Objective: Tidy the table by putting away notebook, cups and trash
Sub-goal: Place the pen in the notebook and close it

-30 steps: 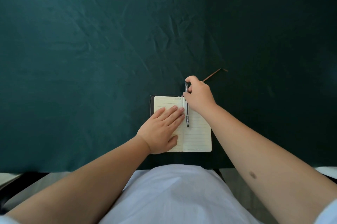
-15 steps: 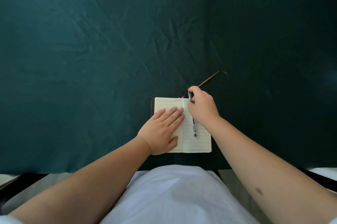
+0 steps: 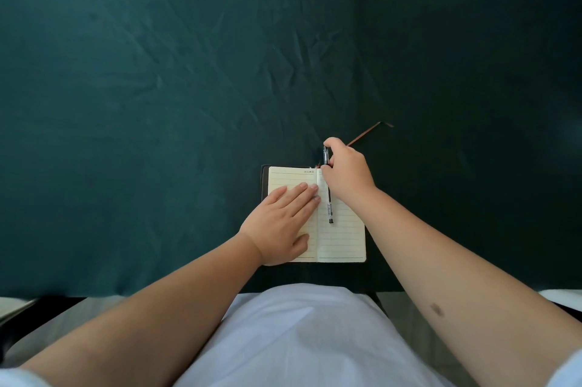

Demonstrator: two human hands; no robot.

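Notebook (image 3: 341, 238) open, flat at near edge of tabletop (image 3: 141, 103), mid-width. Left hand (image 3: 282, 222) spread flat, palm down on left page, grasping nothing; likely pinning pages. Right hand (image 3: 345, 174) pinches pen (image 3: 328, 197) along spine, likely to clear it before closing. Ribbon bookmark (image 3: 365, 133) trails toward far right. Cups, trash not visible.

Notebook (image 3: 341, 238) open flat, lined cream pages, near table edge.

Dim light is falling from the left, leaving the green tablecloth (image 3: 132, 109) darkening right of the notebook (image 3: 341, 238). Edges are bowing; focus is holding sharp there.
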